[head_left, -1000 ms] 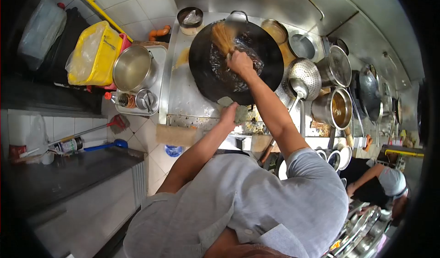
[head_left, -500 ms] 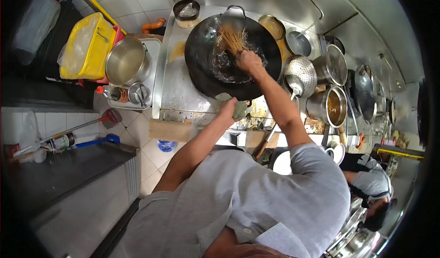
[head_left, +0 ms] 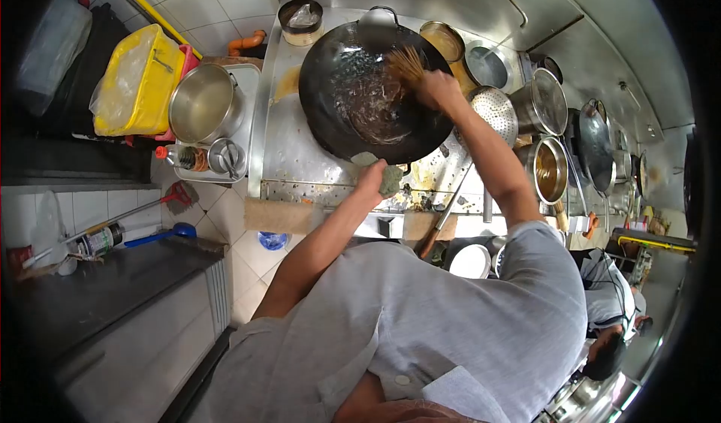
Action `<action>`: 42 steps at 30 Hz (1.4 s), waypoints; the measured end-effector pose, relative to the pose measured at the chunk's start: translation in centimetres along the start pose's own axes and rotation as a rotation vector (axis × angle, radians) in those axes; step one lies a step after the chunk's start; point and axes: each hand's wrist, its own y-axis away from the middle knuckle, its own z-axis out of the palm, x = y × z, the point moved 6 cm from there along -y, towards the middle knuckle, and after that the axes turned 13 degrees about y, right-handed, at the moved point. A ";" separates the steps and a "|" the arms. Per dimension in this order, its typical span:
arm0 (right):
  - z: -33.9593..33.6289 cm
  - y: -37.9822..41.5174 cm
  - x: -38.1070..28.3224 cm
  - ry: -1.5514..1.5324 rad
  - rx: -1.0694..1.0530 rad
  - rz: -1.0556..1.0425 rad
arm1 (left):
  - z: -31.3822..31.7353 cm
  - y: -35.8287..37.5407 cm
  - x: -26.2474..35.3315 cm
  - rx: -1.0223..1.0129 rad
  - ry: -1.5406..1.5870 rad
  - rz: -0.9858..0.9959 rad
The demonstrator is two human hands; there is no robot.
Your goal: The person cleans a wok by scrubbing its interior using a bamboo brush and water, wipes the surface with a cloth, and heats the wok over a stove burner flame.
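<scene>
A large black wok [head_left: 323, 115] sits on the steel stove top, with dark, foamy liquid pooled in its bottom. My right hand [head_left: 439, 91] is closed around a bamboo wok brush [head_left: 406, 65], whose bristles spread over the wok's upper right inside. At the near rim, my left hand [head_left: 371, 179] is closed on a greyish-green cloth [head_left: 390, 182], part of which folds over the wok's edge. The fingers of that hand are partly hidden by the cloth and the rim.
Left of the stove, a steel pot [head_left: 201, 104] stands on a tray beside a yellow bin [head_left: 137, 81]. To the right are a perforated ladle [head_left: 493, 113], a pot of brown liquid [head_left: 552, 171] and a second wok [head_left: 595, 149]. A co-worker [head_left: 607, 295] is at the lower right.
My right hand has moved the brush to the right and slightly up the wok's side. My left hand keeps its place at the rim. The co-worker has shifted slightly.
</scene>
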 end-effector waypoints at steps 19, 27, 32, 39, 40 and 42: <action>-0.3 1.3 -2.1 -0.072 -0.017 -0.002 | -0.2 0.4 0.8 -0.030 -0.047 -0.017; 1.0 4.7 -2.8 -0.063 -0.077 0.016 | 0.0 1.3 0.9 0.026 0.000 -0.029; 0.3 3.8 -6.1 -0.196 -0.058 0.113 | -0.2 1.2 0.7 -0.015 -0.010 -0.056; -0.4 0.0 -9.4 -0.488 -0.043 0.129 | -1.8 -1.9 0.0 -0.062 -0.031 -0.083; -0.4 0.2 -8.9 -0.484 -0.034 0.136 | -1.2 -1.5 0.3 -0.072 -0.037 -0.081; 0.2 1.8 -9.1 -0.491 -0.013 0.000 | -0.8 -0.4 0.6 -0.019 0.000 -0.037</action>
